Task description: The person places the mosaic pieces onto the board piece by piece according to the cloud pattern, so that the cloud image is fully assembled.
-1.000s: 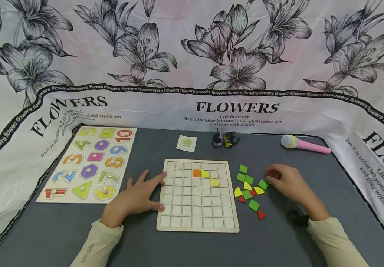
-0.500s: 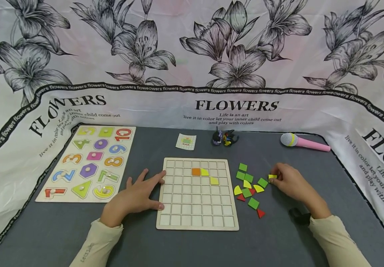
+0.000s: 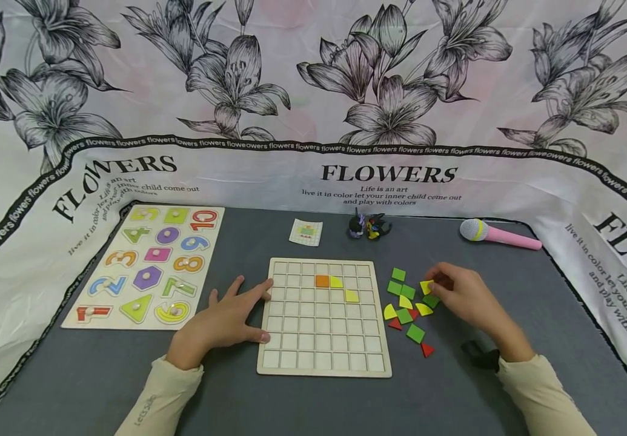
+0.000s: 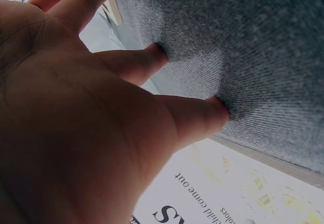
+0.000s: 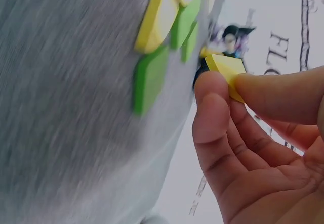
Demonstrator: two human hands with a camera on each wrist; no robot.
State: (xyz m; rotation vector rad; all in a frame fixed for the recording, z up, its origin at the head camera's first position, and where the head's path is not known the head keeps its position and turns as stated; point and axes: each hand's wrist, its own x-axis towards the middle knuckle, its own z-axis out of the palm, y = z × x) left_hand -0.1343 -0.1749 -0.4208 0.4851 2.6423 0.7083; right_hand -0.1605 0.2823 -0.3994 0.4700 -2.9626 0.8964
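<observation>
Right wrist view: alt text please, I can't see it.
The right hand pinches a yellow piece. Green, yellow and red pieces lie nearby on a grey surface; a small toy figure and white lettered cloth show behind the held piece.

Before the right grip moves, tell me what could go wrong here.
The yellow piece is pinched at the fingertips of the right grip, so it may slip. A green square lies close to that grip and could be nudged. The left grip touches the grid board only along its left edge, so pressing elsewhere might shift it.
</observation>
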